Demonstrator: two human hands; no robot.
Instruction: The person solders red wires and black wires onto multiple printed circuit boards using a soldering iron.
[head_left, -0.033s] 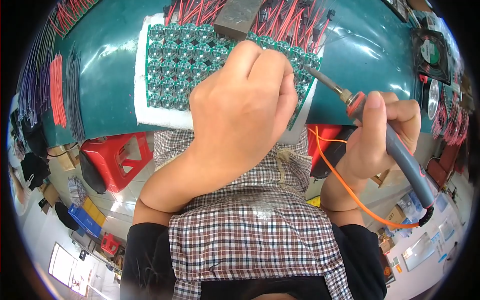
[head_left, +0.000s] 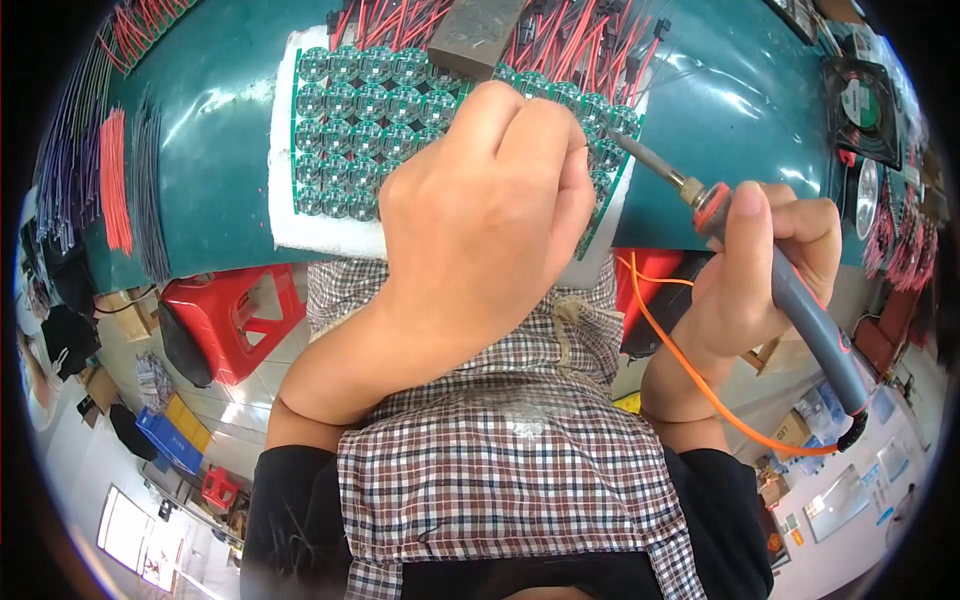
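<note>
My right hand (head_left: 745, 275) is wrapped round a soldering iron (head_left: 800, 300) with a grey handle and an orange cord. Its metal tip points up and left, close to the right part of a panel of small round green circuit boards (head_left: 372, 102). Over the middle of that panel, my left hand (head_left: 485, 200) is closed, thumb and forefinger pinched near the iron's tip. Whatever the pinch holds is hidden behind the fingers. Under the panel lies a white foam pad (head_left: 330, 236). A dark rectangular block (head_left: 475, 38) rests at the panel's far edge, over red and black wires (head_left: 560, 45).
Bundles of red wires (head_left: 115, 185) and grey wires (head_left: 150, 190) lie to the left on the green table (head_left: 220, 170). A small black fan (head_left: 860, 110) stands at the right. Red stools (head_left: 225, 320) are below the table edge. The cord (head_left: 690, 375) hangs beside my right forearm.
</note>
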